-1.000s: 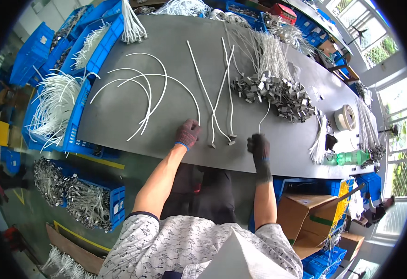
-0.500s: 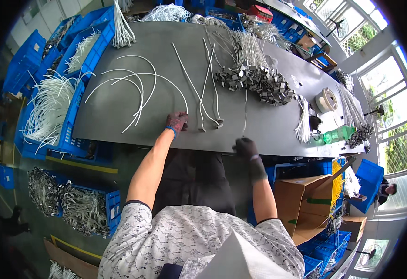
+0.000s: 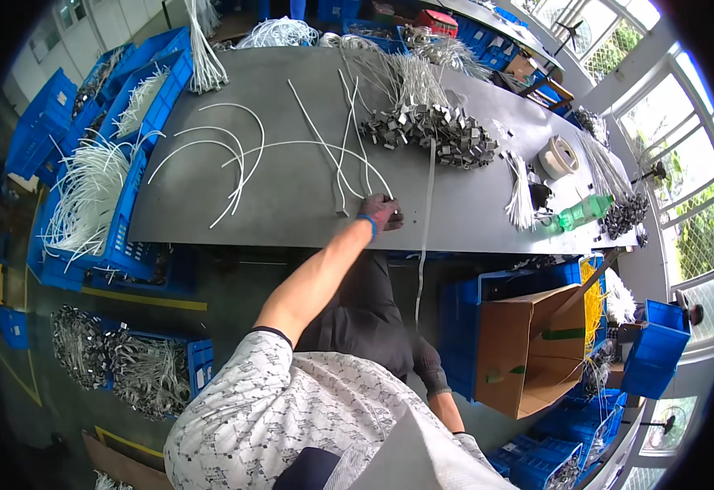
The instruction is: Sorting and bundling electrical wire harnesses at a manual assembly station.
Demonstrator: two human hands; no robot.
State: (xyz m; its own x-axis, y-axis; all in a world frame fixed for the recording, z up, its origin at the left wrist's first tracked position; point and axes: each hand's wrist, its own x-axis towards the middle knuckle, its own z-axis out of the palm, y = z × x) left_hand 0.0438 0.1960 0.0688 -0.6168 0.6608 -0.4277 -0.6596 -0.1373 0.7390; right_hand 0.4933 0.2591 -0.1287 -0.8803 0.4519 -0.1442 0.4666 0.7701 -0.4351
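Fingers of the gloved right hand (image 3: 429, 369), low beside the person's lap and well under the table edge, are curled, apparently pinching the lower end of a long thin white strap (image 3: 424, 245) that hangs over the table edge; the grip itself is too small to confirm. That strap runs from this hand up over the edge and across the grey table top (image 3: 291, 175) toward the pile of small grey metal clips (image 3: 430, 131). Gloved left hand (image 3: 381, 212), dark glove with a blue cuff, lies flat near the front edge of the table, fingers pressed together on the near ends of several loose white straps (image 3: 324, 151) that fan away from it. Judged step: one strap is being drawn off the table with the right hand while the left pins the rest. Next move likely calls for keeping the left hand down so the others do not slide, and pulling clear of the clip pile. Just right of the lap stands an open brown cardboard box (image 3: 528, 343) among blue plastic crates (image 3: 87, 204) holding more white straps. Farther right on the table: a green plastic bottle (image 3: 584, 212) and a roll of pale tape (image 3: 558, 155).
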